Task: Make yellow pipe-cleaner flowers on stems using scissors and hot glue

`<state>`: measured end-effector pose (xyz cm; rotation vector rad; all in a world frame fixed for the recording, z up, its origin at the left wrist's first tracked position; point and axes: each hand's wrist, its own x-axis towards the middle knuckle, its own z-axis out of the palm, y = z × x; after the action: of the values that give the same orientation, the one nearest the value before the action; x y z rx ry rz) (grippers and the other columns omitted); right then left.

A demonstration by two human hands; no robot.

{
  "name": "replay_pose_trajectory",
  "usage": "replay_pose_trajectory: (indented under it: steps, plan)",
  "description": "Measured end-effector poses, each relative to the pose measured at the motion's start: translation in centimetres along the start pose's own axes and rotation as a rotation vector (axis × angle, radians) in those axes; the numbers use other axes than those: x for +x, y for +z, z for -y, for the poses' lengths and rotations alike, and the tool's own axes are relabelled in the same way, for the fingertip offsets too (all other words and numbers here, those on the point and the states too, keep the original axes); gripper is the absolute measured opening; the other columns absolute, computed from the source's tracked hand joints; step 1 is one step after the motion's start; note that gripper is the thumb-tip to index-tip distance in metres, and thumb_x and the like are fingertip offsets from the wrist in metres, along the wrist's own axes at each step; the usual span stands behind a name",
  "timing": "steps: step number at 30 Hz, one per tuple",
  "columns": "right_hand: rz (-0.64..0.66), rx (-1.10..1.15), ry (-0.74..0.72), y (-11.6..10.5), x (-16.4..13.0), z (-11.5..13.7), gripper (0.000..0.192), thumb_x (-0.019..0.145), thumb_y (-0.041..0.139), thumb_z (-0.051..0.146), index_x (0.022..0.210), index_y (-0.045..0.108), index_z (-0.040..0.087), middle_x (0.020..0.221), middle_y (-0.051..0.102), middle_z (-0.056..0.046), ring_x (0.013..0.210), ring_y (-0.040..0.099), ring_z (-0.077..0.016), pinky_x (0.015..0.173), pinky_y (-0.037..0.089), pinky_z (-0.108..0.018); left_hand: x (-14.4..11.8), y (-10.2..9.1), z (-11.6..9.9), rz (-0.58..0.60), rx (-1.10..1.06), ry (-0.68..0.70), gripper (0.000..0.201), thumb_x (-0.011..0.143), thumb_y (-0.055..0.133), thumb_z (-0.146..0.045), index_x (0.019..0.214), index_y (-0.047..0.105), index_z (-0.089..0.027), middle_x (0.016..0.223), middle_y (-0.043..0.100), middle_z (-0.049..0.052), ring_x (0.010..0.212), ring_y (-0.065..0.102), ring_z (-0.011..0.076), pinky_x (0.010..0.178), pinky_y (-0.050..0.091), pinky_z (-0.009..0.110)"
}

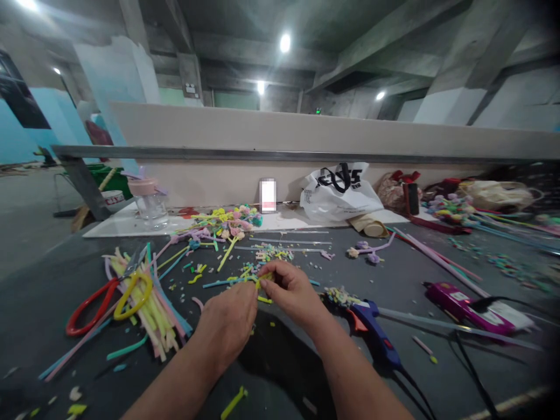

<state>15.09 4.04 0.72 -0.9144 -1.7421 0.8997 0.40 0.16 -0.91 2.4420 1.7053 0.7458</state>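
From my end of the feed I saw a yellow piece (266, 276) between the fingertips of both hands, just above the middle of the dark counter (394, 274). Only slivers of it showed; as far as I could make out, its long axis ran across my view, rising slightly to the right, and I could not tell which way its ends pointed. The right hand (295, 294) pinched it between thumb and forefinger. The left hand (231, 315) was curled, its tips meeting the right's at the piece, but its back was turned to me, so I could not tell how it gripped. A blue stem (219, 284) lay beyond the left knuckles, nearly level across my view, and clippings (273, 252) were scattered past that. On the left, the scissors (132, 267) lay on a stem bundle (151, 315) near the left wrist, blades pointing away and to the right, which made that side tight. On the right, the glue gun (378, 332) sat near the right wrist, nose toward the hands. I had freer room between the forearms, where the counter was mostly bare and shadowed, and beyond the glue gun, short of the purple tool (450, 300). At the back, a white board (109, 226) bordered the dark surface; a pale edge crossed the lower right corner.
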Motion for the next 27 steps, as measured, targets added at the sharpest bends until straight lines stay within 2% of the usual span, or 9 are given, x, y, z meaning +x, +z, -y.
replay_pose_trajectory:
  steps: [3,5,6,8,10,13,18,23,27]
  plan:
    - [0.022,0.261,0.038,-0.1,0.0,0.1,0.027,0.070,0.059,0.023,0.097,0.060,0.022,0.082,0.055,-0.001,0.054,0.044,-0.0086,0.050,0.037,-0.023,0.4,-0.1,0.1,-0.073,-0.299,-0.046,0.028,0.088,0.028,-0.030,0.072,0.048,-0.019,0.068,0.051,0.002,0.066,0.049,0.0156,0.062,0.035,0.028]
    - [-0.023,0.406,0.058,-0.1,0.1,0.2,0.038,0.071,0.060,0.028,0.109,0.055,0.026,0.099,0.055,-0.003,0.053,0.045,-0.0074,0.050,0.039,-0.023,0.6,-0.3,-0.2,-0.066,-0.630,-0.186,0.028,0.088,0.031,-0.035,0.069,0.046,-0.019,0.059,0.042,-0.002,0.054,0.041,0.0116,0.052,0.031,0.024]
    - [-0.052,0.427,0.080,-0.1,0.1,0.2,0.037,0.072,0.061,0.029,0.108,0.055,0.026,0.101,0.055,-0.003,0.052,0.044,-0.0068,0.049,0.039,-0.023,0.6,-0.4,-0.4,-0.037,-0.815,-0.271,0.028,0.087,0.032,-0.038,0.069,0.044,-0.019,0.055,0.037,-0.004,0.048,0.034,0.0098,0.046,0.027,0.022]
    - [-0.082,0.379,0.147,-0.1,0.1,0.0,0.026,0.072,0.062,0.031,0.097,0.062,0.023,0.086,0.058,-0.001,0.050,0.042,-0.0067,0.047,0.037,-0.022,0.7,-0.4,-0.8,0.031,-1.134,-0.404,0.028,0.086,0.033,-0.041,0.070,0.042,-0.020,0.052,0.030,-0.007,0.042,0.023,0.0074,0.039,0.018,0.020]
    - [-0.064,0.280,0.195,0.2,0.1,-0.3,0.018,0.071,0.063,0.031,0.085,0.068,0.020,0.071,0.059,0.000,0.053,0.046,-0.0093,0.050,0.038,-0.023,0.7,-0.3,-0.9,0.050,-1.277,-0.462,0.027,0.085,0.034,-0.042,0.070,0.041,-0.020,0.051,0.029,-0.008,0.040,0.019,0.0063,0.038,0.014,0.019]
    - [-0.078,0.181,0.155,0.7,0.1,-0.6,0.015,0.069,0.064,0.031,0.076,0.072,0.020,0.072,0.064,-0.003,0.069,0.056,-0.0162,0.064,0.043,-0.028,0.7,0.1,-0.5,-0.034,-1.112,-0.434,0.029,0.085,0.035,-0.043,0.071,0.045,-0.019,0.050,0.031,-0.007,0.041,0.026,0.0070,0.039,0.020,0.019]
    - [-0.105,0.153,0.144,1.5,0.1,-0.7,0.015,0.067,0.064,0.030,0.060,0.073,0.019,0.065,0.065,-0.004,0.067,0.057,-0.0190,0.065,0.043,-0.031,0.7,0.9,0.4,-0.208,-0.491,-0.140,0.028,0.088,0.033,-0.032,0.069,0.048,-0.020,0.061,0.049,-0.001,0.057,0.047,0.0131,0.055,0.036,0.024]
    - [-0.070,0.237,0.287,2.1,-0.2,-1.2,0.016,0.066,0.063,0.030,0.061,0.073,0.018,0.053,0.061,0.000,0.055,0.052,-0.0151,0.058,0.039,-0.028,0.5,1.8,1.0,-0.242,-0.145,0.003,0.025,0.090,0.028,-0.024,0.074,0.047,-0.020,0.068,0.055,0.002,0.064,0.054,0.0152,0.061,0.041,0.026]
    - [-0.057,0.320,0.348,2.3,-0.5,-0.8,0.016,0.066,0.064,0.030,0.065,0.073,0.016,0.054,0.060,0.001,0.056,0.051,-0.0147,0.060,0.040,-0.027,0.4,1.8,1.2,-0.236,-0.011,0.040,0.025,0.089,0.027,-0.021,0.073,0.046,-0.021,0.065,0.054,0.002,0.060,0.054,0.0152,0.058,0.041,0.026]
